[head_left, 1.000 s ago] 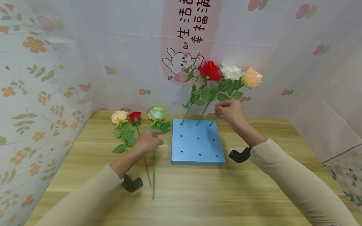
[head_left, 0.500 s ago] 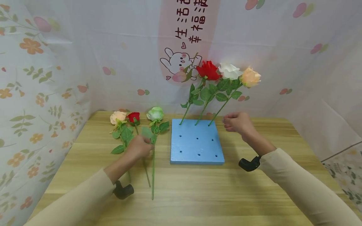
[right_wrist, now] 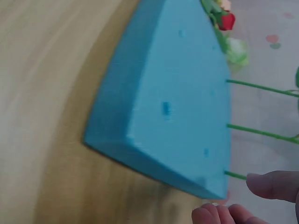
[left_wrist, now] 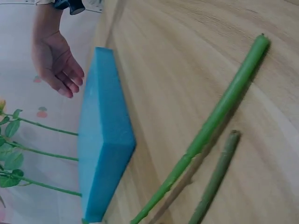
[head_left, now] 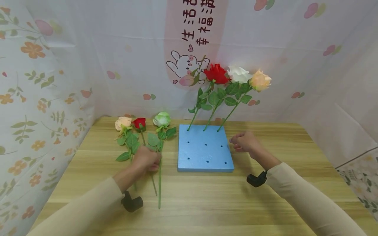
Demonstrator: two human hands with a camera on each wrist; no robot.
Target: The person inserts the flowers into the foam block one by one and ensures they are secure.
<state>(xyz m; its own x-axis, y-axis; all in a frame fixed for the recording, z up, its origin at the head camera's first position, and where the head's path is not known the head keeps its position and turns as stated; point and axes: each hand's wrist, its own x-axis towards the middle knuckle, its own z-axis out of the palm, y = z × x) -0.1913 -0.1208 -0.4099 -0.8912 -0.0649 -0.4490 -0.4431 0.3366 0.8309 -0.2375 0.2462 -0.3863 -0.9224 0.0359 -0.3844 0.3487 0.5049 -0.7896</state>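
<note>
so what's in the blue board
The blue board has a red rose, a white rose and a peach rose stuck in its back row; the six other holes look empty. The roses' lower ends are hidden.

A bright green flower stem (left_wrist: 212, 120) lies on the wood-grain counter (left_wrist: 161, 93), a darker stem (left_wrist: 215, 179) near it. Beyond stands a blue block (left_wrist: 100, 116) with three leafy stems (left_wrist: 46, 153) rising from it. The right hand (left_wrist: 53, 60), fingers extended, hangs just beside the block, before a white printed cloth (left_wrist: 18, 60).
</note>
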